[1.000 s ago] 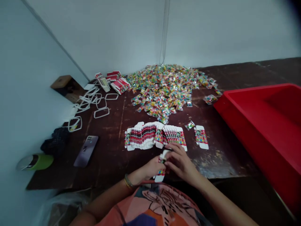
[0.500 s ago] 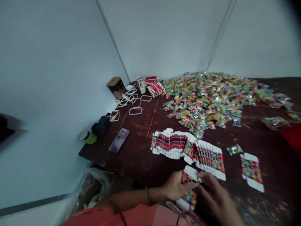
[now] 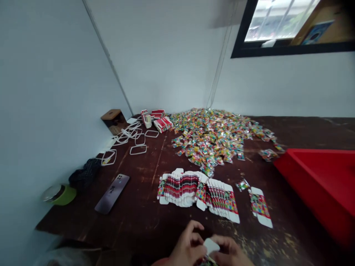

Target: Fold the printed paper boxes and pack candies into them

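A small printed candy box (image 3: 211, 246) with a white end flap sits between my hands at the bottom edge, its lower part cut off by the frame. My left hand (image 3: 188, 246) has its thumb and fingers closed around the left side of it. On the other side, my right hand (image 3: 227, 251) pinches the box near the flap. Just beyond lies a fanned row of flat printed cartons (image 3: 184, 188). A single flat carton (image 3: 260, 207) is off to the right, beside one wrapped candy packet (image 3: 242, 185).
A heap of wrapped candy packets (image 3: 213, 135) spreads along the wall. A red tray (image 3: 318, 177) stands at right. To the left are a phone (image 3: 112, 194), a green-sided container (image 3: 64, 195), white bands (image 3: 138, 149), a brown box (image 3: 114, 120) and red-and-white boxes (image 3: 163, 124).
The view has swung up and to the right, bringing in the window and more of the red tray. Both hands with the box now appear lower, and the box is turned with its flap upward.
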A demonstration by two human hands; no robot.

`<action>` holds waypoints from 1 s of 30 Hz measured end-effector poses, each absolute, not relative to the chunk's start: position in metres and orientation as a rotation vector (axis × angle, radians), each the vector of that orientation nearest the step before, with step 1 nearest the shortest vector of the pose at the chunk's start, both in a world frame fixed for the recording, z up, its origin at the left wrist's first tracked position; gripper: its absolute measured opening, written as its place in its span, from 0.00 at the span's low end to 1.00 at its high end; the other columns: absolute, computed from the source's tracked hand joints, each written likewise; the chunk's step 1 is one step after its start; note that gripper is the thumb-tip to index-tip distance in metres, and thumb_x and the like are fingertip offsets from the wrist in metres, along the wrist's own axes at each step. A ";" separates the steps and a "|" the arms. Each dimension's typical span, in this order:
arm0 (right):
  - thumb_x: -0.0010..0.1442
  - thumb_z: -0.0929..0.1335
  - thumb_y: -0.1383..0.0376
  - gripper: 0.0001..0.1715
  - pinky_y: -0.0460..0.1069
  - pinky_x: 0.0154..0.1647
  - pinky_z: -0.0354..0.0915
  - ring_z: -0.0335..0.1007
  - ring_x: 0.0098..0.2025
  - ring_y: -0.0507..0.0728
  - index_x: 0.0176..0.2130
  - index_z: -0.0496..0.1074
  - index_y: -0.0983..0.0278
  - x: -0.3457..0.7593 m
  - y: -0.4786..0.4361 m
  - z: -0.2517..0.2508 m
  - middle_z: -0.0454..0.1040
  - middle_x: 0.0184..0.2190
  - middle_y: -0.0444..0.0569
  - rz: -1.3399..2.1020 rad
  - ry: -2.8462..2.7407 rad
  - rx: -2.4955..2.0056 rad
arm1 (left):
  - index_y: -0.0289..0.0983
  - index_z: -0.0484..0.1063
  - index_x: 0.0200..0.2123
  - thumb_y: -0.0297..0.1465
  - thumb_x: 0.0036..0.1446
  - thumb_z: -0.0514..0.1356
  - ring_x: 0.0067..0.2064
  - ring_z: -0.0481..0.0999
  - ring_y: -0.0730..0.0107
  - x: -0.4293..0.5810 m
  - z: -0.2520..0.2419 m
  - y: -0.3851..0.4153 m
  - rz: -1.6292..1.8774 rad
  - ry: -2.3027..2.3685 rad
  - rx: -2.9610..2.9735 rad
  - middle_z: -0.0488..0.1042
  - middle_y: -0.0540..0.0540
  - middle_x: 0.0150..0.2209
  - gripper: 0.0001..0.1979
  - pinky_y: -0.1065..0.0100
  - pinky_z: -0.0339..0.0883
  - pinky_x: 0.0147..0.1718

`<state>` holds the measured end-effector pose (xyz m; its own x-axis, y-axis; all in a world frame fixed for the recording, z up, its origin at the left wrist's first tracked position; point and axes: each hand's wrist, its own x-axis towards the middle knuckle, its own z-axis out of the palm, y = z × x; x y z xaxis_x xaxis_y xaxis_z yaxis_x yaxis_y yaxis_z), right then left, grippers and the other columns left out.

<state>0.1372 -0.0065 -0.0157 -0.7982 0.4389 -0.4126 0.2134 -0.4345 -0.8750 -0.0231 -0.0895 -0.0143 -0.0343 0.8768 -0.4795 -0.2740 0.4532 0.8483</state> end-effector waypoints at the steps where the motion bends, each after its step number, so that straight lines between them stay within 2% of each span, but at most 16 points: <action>1: 0.49 0.72 0.52 0.15 0.50 0.35 0.63 0.67 0.31 0.56 0.29 0.78 0.61 0.135 -0.005 -0.007 0.70 0.27 0.47 2.198 -1.779 -0.893 | 0.38 0.67 0.47 0.30 0.43 0.63 0.27 0.68 0.73 -0.022 -0.014 -0.087 1.024 1.203 0.474 0.70 0.52 0.27 0.24 0.72 0.58 0.29; 3: 0.59 0.66 0.52 0.19 0.51 0.40 0.63 0.68 0.37 0.58 0.29 0.79 0.62 0.131 -0.005 0.007 0.72 0.32 0.50 1.917 -2.020 -0.815 | 0.38 0.65 0.51 0.29 0.43 0.60 0.30 0.71 0.71 -0.020 -0.012 -0.084 0.999 1.060 0.285 0.73 0.50 0.31 0.28 0.70 0.59 0.31; 5: 0.62 0.63 0.52 0.23 0.51 0.42 0.63 0.69 0.39 0.58 0.29 0.79 0.62 0.128 -0.006 0.014 0.73 0.33 0.51 1.845 -2.055 -0.802 | 0.36 0.67 0.50 0.28 0.44 0.59 0.36 0.73 0.67 -0.021 -0.010 -0.083 0.994 0.980 0.244 0.74 0.46 0.35 0.26 0.68 0.61 0.36; 8: 0.59 0.67 0.52 0.19 0.50 0.40 0.65 0.71 0.38 0.58 0.32 0.80 0.63 0.127 -0.004 0.014 0.75 0.33 0.52 1.904 -1.977 -0.873 | 0.35 0.68 0.50 0.29 0.44 0.58 0.43 0.73 0.63 -0.025 -0.010 -0.085 1.029 0.870 0.272 0.74 0.43 0.42 0.26 0.65 0.62 0.42; 10: 0.57 0.69 0.54 0.16 0.50 0.39 0.66 0.72 0.37 0.58 0.36 0.80 0.61 0.128 -0.002 0.014 0.76 0.34 0.51 1.926 -1.964 -0.884 | 0.36 0.66 0.54 0.29 0.44 0.59 0.45 0.72 0.62 -0.029 -0.012 -0.088 1.015 0.822 0.314 0.73 0.42 0.47 0.29 0.64 0.61 0.45; 15: 0.63 0.64 0.59 0.14 0.53 0.47 0.65 0.68 0.46 0.58 0.45 0.77 0.54 0.135 -0.006 0.023 0.75 0.43 0.50 1.641 -2.345 -0.569 | 0.41 0.59 0.60 0.30 0.47 0.63 0.53 0.69 0.59 -0.034 -0.020 -0.101 0.941 0.896 0.470 0.70 0.43 0.53 0.35 0.59 0.56 0.53; 17: 0.65 0.63 0.61 0.16 0.53 0.47 0.65 0.67 0.47 0.58 0.49 0.75 0.54 0.137 -0.014 0.019 0.75 0.45 0.51 1.527 -2.451 -0.466 | 0.42 0.57 0.61 0.31 0.47 0.64 0.55 0.67 0.58 -0.037 -0.019 -0.106 0.877 0.869 0.563 0.68 0.43 0.56 0.37 0.58 0.56 0.54; 19: 0.66 0.60 0.62 0.18 0.53 0.46 0.67 0.68 0.46 0.58 0.52 0.72 0.54 0.138 -0.023 0.008 0.75 0.46 0.52 1.468 -2.447 -0.500 | 0.41 0.61 0.59 0.32 0.48 0.64 0.54 0.68 0.57 -0.048 -0.014 -0.108 0.833 0.929 0.700 0.69 0.42 0.55 0.33 0.58 0.59 0.53; 21: 0.66 0.59 0.62 0.19 0.52 0.47 0.68 0.70 0.47 0.58 0.53 0.72 0.56 0.139 -0.029 -0.008 0.76 0.46 0.53 1.464 -2.390 -0.631 | 0.38 0.70 0.51 0.35 0.52 0.62 0.49 0.72 0.58 -0.076 -0.009 -0.107 0.906 1.222 0.849 0.73 0.41 0.49 0.22 0.58 0.62 0.50; 22: 0.66 0.59 0.60 0.19 0.52 0.48 0.69 0.71 0.47 0.58 0.52 0.72 0.57 0.139 -0.031 -0.017 0.76 0.46 0.53 1.479 -2.363 -0.709 | 0.36 0.74 0.45 0.37 0.54 0.60 0.47 0.72 0.59 -0.098 -0.006 -0.107 0.992 1.507 0.927 0.75 0.41 0.45 0.16 0.58 0.63 0.50; 23: 0.66 0.60 0.59 0.19 0.52 0.49 0.69 0.72 0.48 0.59 0.51 0.73 0.57 0.140 -0.031 -0.024 0.76 0.46 0.53 1.500 -2.345 -0.781 | 0.37 0.74 0.43 0.37 0.57 0.57 0.48 0.72 0.58 -0.123 -0.004 -0.108 1.100 1.864 0.957 0.74 0.40 0.45 0.15 0.57 0.61 0.51; 25: 0.65 0.61 0.56 0.20 0.50 0.49 0.70 0.73 0.48 0.59 0.49 0.75 0.58 0.141 -0.029 -0.037 0.76 0.47 0.53 1.533 -2.321 -0.872 | 0.37 0.70 0.50 0.38 0.56 0.57 0.57 0.64 0.52 -0.181 -0.003 -0.116 1.093 2.495 0.941 0.68 0.37 0.54 0.19 0.51 0.55 0.56; 27: 0.63 0.63 0.55 0.20 0.48 0.48 0.71 0.74 0.48 0.59 0.49 0.75 0.58 0.143 -0.023 -0.046 0.76 0.47 0.51 1.535 -2.331 -0.874 | 0.32 0.64 0.55 0.40 0.50 0.63 0.63 0.52 0.41 -0.234 -0.004 -0.130 0.897 2.874 0.786 0.59 0.30 0.61 0.30 0.42 0.47 0.58; 30: 0.61 0.64 0.54 0.21 0.47 0.48 0.71 0.74 0.48 0.59 0.50 0.75 0.58 0.145 -0.016 -0.052 0.76 0.48 0.50 1.516 -2.370 -0.836 | 0.29 0.63 0.55 0.38 0.47 0.65 0.65 0.47 0.37 -0.281 -0.007 -0.150 0.999 2.839 0.565 0.57 0.26 0.61 0.34 0.39 0.43 0.58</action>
<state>0.1449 -0.0155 -0.0520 -0.8181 0.5610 -0.1260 0.3495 0.3112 -0.8838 -0.2806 -0.1504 -0.0070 -0.9289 0.3673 0.0471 0.3158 0.7194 0.6187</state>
